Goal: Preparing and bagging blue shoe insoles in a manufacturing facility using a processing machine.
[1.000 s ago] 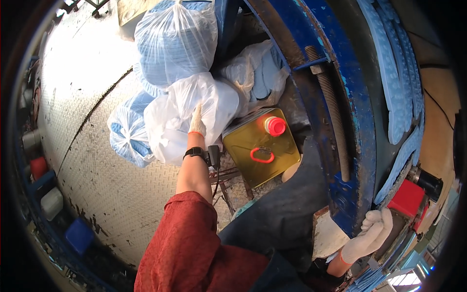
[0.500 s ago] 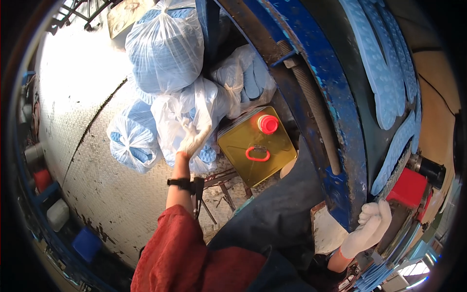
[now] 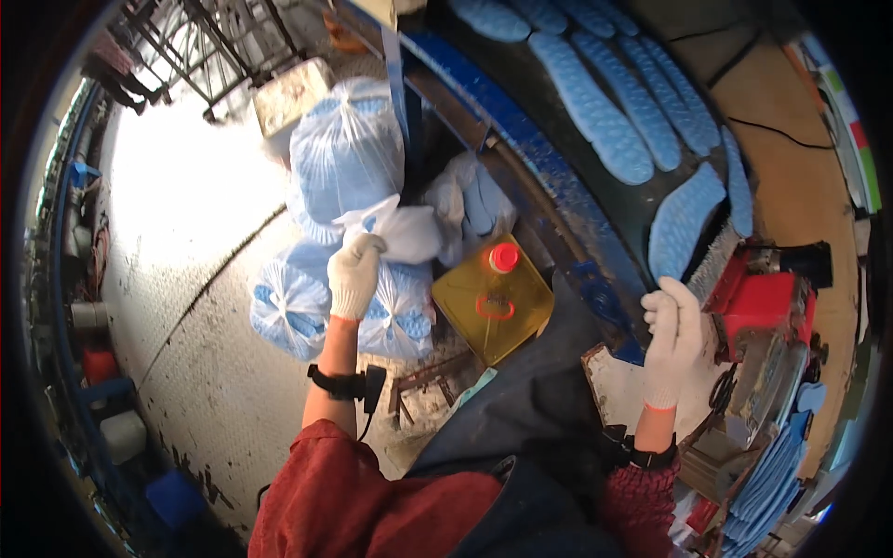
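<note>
L hand [image 3: 354, 277] clamped on white bag [image 3: 411, 234], prob. to steady its loose plastic; R hand [image 3: 673, 339] curled nr blue insole [image 3: 686, 219], can't tell if gripping

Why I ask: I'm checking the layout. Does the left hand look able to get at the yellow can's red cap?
Probably yes: the red cap is uncovered, right of the left hand. That hand seems closed on white plastic, so it would likely need to let go first.

Scuffed, patterned metal floor [image 3: 219, 372] under glaring white light, dark metal rack [image 3: 244, 65] at its far edge.
</note>
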A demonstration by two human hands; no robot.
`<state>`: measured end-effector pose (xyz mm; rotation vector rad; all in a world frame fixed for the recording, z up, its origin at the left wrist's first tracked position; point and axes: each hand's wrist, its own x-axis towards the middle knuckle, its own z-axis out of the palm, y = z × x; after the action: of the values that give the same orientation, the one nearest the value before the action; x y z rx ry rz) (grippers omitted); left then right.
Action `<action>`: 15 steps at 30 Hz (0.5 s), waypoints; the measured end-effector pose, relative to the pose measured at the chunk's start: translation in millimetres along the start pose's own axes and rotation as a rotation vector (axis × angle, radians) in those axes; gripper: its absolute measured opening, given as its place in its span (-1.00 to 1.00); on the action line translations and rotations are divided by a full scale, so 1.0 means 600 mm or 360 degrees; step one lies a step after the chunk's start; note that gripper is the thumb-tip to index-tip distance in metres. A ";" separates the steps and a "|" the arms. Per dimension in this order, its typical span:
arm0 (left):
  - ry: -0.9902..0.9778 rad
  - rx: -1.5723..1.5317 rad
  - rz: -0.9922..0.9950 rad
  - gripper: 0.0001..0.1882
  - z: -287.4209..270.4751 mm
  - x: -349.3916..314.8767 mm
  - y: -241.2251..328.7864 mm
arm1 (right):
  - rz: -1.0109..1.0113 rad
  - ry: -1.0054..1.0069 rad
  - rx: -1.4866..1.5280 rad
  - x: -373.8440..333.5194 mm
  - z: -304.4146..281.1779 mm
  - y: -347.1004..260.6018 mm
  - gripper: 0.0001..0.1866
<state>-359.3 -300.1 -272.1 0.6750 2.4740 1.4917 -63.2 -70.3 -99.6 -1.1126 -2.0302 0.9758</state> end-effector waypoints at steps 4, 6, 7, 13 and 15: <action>-0.0182 -0.0191 0.0426 -0.82 -0.116 -0.024 0.240 | -0.0027 -0.0139 0.0324 -0.031 -0.020 -0.045 -0.73; -0.0285 -0.0298 0.0657 -0.86 -0.167 -0.052 0.330 | -0.0123 -0.0339 0.0686 -0.056 -0.018 -0.086 -0.64; -0.0311 -0.0165 0.0964 -0.86 -0.194 -0.068 0.371 | -0.0441 -0.0494 0.0853 -0.055 -0.010 -0.109 -0.59; -0.0241 -0.0146 0.1780 -0.79 -0.226 -0.226 0.559 | -0.1222 -0.1291 0.1120 -0.124 -0.022 -0.221 -0.54; -0.0358 -0.0158 0.1948 -0.77 -0.217 -0.261 0.592 | -0.1022 -0.1608 0.1155 -0.165 -0.080 -0.219 -0.55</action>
<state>-167.2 -335.6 87.5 2.4107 1.7412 1.6028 -35.6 -191.5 18.6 0.5231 -2.1299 1.8702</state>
